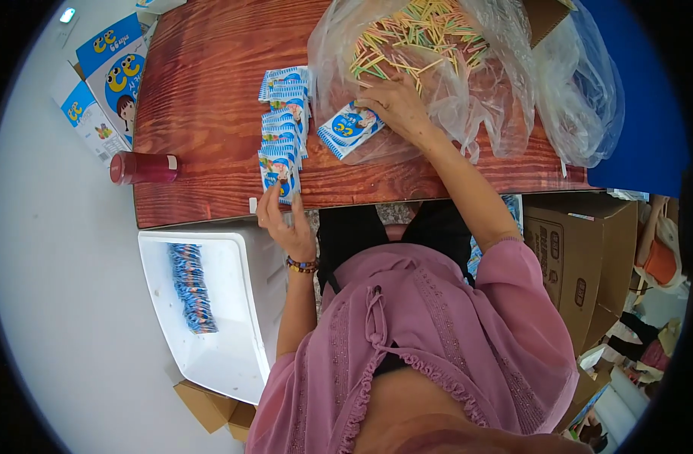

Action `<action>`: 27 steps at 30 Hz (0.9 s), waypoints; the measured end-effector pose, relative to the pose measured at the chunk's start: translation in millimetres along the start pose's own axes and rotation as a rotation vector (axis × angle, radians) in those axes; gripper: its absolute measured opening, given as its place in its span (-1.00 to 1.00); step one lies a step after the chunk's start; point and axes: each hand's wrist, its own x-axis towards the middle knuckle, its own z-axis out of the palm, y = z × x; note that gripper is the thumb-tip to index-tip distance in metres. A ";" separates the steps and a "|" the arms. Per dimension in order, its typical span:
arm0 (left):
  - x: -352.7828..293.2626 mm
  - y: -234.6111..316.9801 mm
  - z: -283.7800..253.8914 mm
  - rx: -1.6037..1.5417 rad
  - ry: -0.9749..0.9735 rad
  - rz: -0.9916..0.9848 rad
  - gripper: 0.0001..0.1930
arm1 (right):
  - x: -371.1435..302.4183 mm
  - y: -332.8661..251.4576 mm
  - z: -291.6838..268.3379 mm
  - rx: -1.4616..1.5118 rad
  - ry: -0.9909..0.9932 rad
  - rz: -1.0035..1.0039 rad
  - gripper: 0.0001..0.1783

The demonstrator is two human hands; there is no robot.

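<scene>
Small blue-and-white printed packets overlap in a row on the wooden table, left of centre. At the near end of that row, my left hand has its fingers spread, with the tips touching the lower edge of the closest packet. My right hand is bent over one separate packet, which sits tilted under the thumb side. Its fingertips reach the edge of a pile of thin pastel sticks on a clear plastic bag. The underside of that grip is hidden.
A red-lidded jar lies at the table's left edge, near printed boxes. Below, a white bin holds a stacked row of blue packets. A cardboard box stands at the right, below crumpled clear plastic.
</scene>
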 end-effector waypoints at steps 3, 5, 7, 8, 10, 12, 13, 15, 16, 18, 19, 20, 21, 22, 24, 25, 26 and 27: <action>22.0 24.5 19.3 -0.177 -0.006 0.029 -0.63 | -5.0 9.9 7.0 -0.011 0.179 -0.102 -0.82; 34.3 38.7 33.1 -0.236 -0.081 -0.027 -0.67 | -5.5 12.5 7.6 0.097 0.147 -0.011 -0.81; 46.2 48.8 45.3 -0.338 -0.136 -0.091 -0.69 | -3.6 10.5 7.5 0.273 0.173 0.047 -0.82; 50.3 52.0 49.7 -0.435 -0.190 -0.159 -0.70 | -1.7 7.9 6.1 0.453 0.195 0.103 -0.83; 53.0 53.6 57.0 -0.484 -0.213 -0.192 -0.67 | 0.1 6.4 -2.5 0.686 0.111 0.302 -0.84; 55.0 52.2 65.7 -0.535 -0.162 -0.270 -0.61 | 1.0 8.8 -9.3 0.919 0.025 0.504 -0.85; 56.7 50.9 67.8 -0.535 -0.163 -0.266 -0.61 | 2.8 13.8 -11.2 0.904 -0.051 0.511 -0.85; 59.5 51.3 71.5 -0.493 -0.225 -0.306 -0.56 | 1.3 18.9 -11.0 0.889 -0.122 0.523 -0.84; 58.5 53.2 72.0 -0.493 -0.228 -0.304 -0.56 | -0.6 19.5 -7.1 0.801 -0.089 0.457 -0.84; 56.8 59.6 72.1 -0.372 -0.209 -0.135 -0.51 | -0.5 18.8 -2.6 0.714 -0.055 0.386 -0.83; 55.5 58.8 76.5 -0.371 -0.209 -0.132 -0.51 | -0.7 18.9 -1.0 0.710 0.008 0.362 -0.83; 52.9 56.3 81.9 -0.391 -0.233 -0.134 -0.48 | -1.5 18.7 0.5 0.707 0.071 0.338 -0.83; 50.1 54.0 85.8 -0.411 -0.258 -0.135 -0.45 | -1.2 21.3 2.2 0.708 0.072 0.338 -0.83; 46.2 51.4 88.0 -0.412 -0.258 -0.134 -0.45 | 0.2 25.3 3.2 0.775 0.167 0.332 -0.84; 43.9 53.4 90.6 -0.288 -0.402 -0.117 -0.42 | 0.0 30.8 -1.0 0.835 0.268 0.329 -0.84; 42.7 54.0 89.9 -0.307 -0.393 -0.116 -0.45 | -2.0 33.9 -4.3 0.903 0.248 0.343 -0.85; 45.1 53.7 88.6 -0.308 -0.395 -0.115 -0.45 | -2.4 30.5 -9.3 0.974 0.224 0.357 -0.86; 48.5 52.3 86.9 -0.434 -0.355 -0.158 -0.46 | -3.8 26.1 -13.6 0.972 0.225 0.359 -0.86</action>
